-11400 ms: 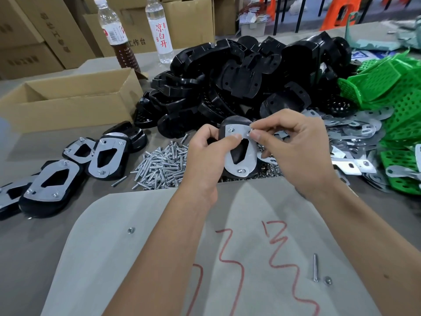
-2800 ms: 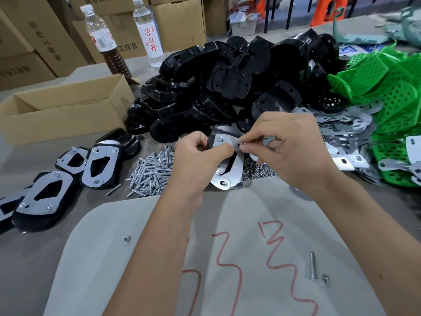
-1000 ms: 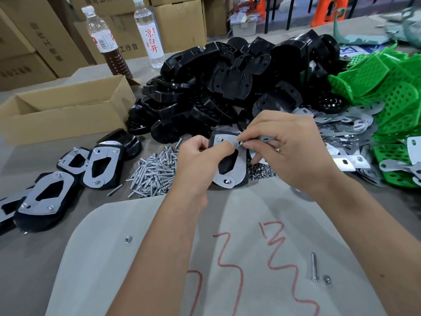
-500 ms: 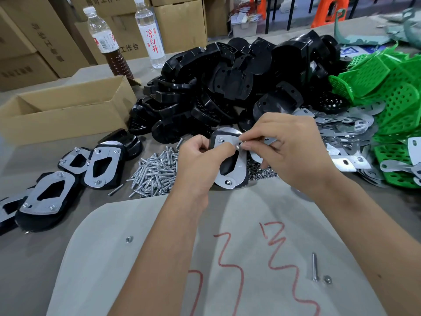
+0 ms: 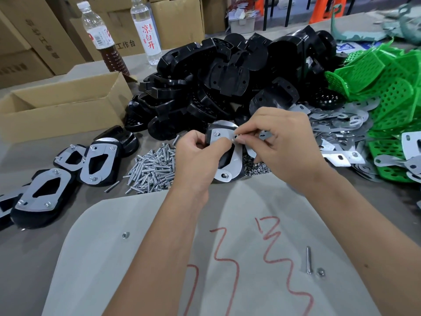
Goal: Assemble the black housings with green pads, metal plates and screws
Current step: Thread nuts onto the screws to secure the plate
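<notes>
Fingers of the left hand (image 5: 196, 156) grip a black plastic housing topped by a silver metal plate (image 5: 229, 153), held upright; the right hand (image 5: 284, 144) pinches at the plate's top edge. Loose silver screws (image 5: 152, 169) lie left of the hands, the bare grey sheet (image 5: 159, 247) with red scribbles below. Behind, a clear bottle (image 5: 145, 30) reads 凉白开.

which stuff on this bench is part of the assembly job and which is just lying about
Part of the job:
held housing with metal plate
left hand
right hand
screw pile
black housings
green pads
loose plates
finished units

Lying about:
two bottles
cardboard box
</notes>
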Demonstrator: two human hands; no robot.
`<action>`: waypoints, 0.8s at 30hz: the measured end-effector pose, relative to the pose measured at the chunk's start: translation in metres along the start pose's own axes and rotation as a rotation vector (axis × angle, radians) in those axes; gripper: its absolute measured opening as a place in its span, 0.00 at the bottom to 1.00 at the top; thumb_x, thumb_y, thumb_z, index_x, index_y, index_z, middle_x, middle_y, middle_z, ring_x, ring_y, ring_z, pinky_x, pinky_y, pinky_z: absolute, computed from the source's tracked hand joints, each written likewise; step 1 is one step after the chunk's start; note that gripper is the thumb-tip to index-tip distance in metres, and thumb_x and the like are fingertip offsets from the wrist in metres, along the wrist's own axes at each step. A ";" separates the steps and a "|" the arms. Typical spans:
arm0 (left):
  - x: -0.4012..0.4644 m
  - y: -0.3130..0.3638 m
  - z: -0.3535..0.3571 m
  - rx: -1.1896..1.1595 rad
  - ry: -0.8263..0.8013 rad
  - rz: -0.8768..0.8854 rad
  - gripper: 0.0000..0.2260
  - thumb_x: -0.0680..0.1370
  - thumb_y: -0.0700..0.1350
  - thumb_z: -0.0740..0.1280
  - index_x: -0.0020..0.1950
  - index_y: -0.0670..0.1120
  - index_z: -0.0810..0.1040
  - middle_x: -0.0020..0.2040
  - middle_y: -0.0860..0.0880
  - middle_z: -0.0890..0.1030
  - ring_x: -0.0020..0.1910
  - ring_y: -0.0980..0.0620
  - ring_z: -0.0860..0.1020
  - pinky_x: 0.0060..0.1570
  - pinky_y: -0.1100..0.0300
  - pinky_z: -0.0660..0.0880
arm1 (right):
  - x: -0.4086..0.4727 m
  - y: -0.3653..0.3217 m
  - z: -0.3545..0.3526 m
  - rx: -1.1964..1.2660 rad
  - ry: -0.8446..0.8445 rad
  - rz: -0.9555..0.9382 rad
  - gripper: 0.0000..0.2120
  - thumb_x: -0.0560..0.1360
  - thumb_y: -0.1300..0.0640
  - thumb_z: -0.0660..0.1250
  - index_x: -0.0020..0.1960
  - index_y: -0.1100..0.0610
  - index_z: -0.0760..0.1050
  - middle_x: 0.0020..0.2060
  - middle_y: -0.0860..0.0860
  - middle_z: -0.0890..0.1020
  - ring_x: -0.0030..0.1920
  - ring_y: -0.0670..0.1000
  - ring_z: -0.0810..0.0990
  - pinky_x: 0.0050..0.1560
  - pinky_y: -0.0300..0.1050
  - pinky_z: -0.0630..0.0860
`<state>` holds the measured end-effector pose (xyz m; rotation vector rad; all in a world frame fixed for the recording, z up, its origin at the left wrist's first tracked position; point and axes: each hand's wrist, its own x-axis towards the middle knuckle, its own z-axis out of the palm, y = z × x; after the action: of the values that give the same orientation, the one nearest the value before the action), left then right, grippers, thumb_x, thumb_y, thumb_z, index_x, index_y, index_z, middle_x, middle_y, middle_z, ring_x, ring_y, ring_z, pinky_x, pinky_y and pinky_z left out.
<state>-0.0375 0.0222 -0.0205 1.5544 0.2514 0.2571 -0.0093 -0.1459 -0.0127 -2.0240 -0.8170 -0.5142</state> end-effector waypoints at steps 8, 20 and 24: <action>-0.005 0.004 0.006 -0.005 0.013 0.033 0.14 0.67 0.43 0.75 0.36 0.48 0.68 0.27 0.58 0.71 0.27 0.56 0.70 0.25 0.67 0.67 | 0.000 -0.001 0.002 -0.031 0.068 -0.004 0.07 0.77 0.62 0.76 0.41 0.61 0.81 0.35 0.51 0.80 0.39 0.52 0.77 0.40 0.51 0.75; 0.002 0.022 0.008 0.081 0.128 0.012 0.15 0.72 0.38 0.75 0.37 0.47 0.69 0.32 0.51 0.73 0.25 0.58 0.71 0.25 0.66 0.68 | 0.013 -0.005 0.007 -0.021 0.035 0.052 0.02 0.78 0.64 0.71 0.49 0.60 0.82 0.37 0.50 0.82 0.34 0.43 0.78 0.40 0.45 0.78; -0.008 0.020 0.008 0.125 0.116 0.016 0.13 0.68 0.43 0.76 0.39 0.46 0.70 0.34 0.50 0.74 0.31 0.54 0.73 0.31 0.58 0.71 | 0.008 -0.005 0.006 -0.070 -0.043 0.034 0.03 0.80 0.63 0.69 0.49 0.61 0.80 0.39 0.50 0.81 0.40 0.47 0.78 0.41 0.47 0.78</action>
<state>-0.0423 0.0116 -0.0003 1.6675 0.3519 0.3503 -0.0069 -0.1363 -0.0085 -2.1164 -0.7989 -0.4870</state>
